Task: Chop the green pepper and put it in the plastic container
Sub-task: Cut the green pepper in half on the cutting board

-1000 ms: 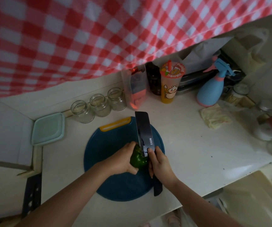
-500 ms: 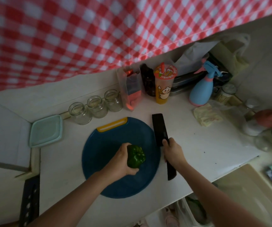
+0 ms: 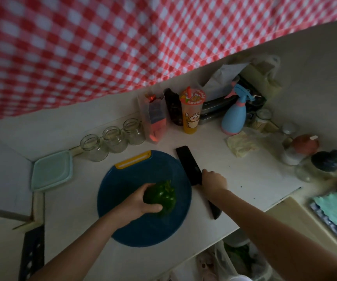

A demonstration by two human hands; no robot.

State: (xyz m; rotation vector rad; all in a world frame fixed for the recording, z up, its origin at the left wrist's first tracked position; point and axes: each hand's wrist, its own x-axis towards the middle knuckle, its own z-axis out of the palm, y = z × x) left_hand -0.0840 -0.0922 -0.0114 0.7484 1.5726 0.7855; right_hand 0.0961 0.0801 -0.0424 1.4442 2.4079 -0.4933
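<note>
Pepper [image 3: 164,196] lies gripped in our left hand [image 3: 143,200], just left of the knife [image 3: 188,167] our right hand [image 3: 214,180] holds.

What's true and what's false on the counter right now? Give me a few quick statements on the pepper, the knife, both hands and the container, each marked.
1. The left hand grips the green pepper on the blue cutting board. True.
2. The right hand holds the knife by its handle. True.
3. The knife is cutting into the pepper. False: it lies to the pepper's right, clear of it.
4. Chopped pepper pieces lie on the board. False: the pepper looks whole and no pieces show.
5. The plastic container sits right of the board. False: it sits to the board's left.
</note>
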